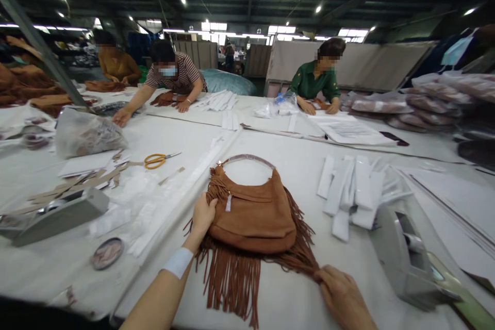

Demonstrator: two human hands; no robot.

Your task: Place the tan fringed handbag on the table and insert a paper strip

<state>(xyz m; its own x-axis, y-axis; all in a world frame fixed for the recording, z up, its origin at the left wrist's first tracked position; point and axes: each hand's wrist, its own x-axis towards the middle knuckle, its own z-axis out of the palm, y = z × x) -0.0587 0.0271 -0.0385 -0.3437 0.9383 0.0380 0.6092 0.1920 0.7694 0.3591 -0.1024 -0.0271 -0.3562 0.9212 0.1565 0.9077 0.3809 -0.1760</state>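
Observation:
A brown suede handbag [251,216] lies flat on the white table, its wrapped handle [247,158] pointing away from me. Long fringe [232,278] hangs from its sides and spreads below its lower edge. My left hand [204,215] grips the left side of the bag, its fingers partly hidden in the fringe there. Down at the lower right, my right hand [342,289] is closed around a gathered bunch of fringe strands and holds them stretched out from the bag. A white zipper pull [228,202] shows on the bag's front.
Tape dispensers [410,252] stand at both sides. White folded strips [353,185] lie to the right. On the left are yellow-handled scissors [157,160], paper scraps, a round dish [107,253] and a plastic bag [87,134]. Several co-workers work across the table.

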